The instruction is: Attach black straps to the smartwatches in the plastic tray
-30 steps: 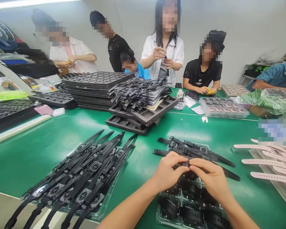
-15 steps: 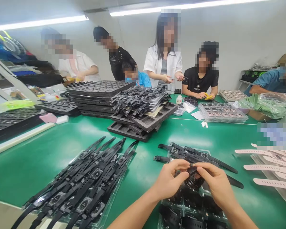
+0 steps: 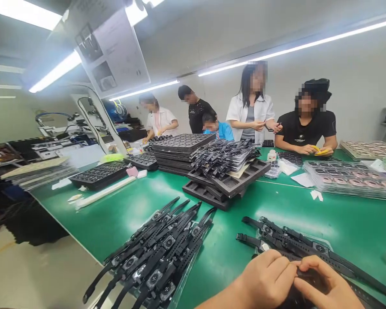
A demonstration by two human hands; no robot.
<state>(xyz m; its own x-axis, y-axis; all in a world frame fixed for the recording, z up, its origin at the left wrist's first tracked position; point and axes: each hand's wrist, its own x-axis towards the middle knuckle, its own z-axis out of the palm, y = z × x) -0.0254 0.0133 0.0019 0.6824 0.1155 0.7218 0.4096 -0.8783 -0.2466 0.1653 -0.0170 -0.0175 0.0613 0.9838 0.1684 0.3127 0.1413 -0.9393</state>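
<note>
At the lower right, my left hand (image 3: 270,277) and my right hand (image 3: 326,283) meet with their fingers closed around a black watch strap (image 3: 298,272). Only a small dark bit of it shows between the fingertips, and my hands cover most of it. Just beyond them, black smartwatches (image 3: 321,249) lie face down across a clear plastic tray, straps stretched out. Another group of black smartwatches (image 3: 169,242) lies in overlapping rows to the left, on a clear tray (image 3: 188,274).
Black foam trays (image 3: 180,150) stand stacked mid-table, beside a heap of watches (image 3: 223,154) on clear trays. More clear trays (image 3: 354,182) are piled at the right. Several co-workers sit or stand across the green table (image 3: 234,223). A lamp post (image 3: 106,120) rises at the left.
The view has swung left and up, so things sit further right and lower. My left hand has turned with its back towards me; both hands stay together at the strap.
</note>
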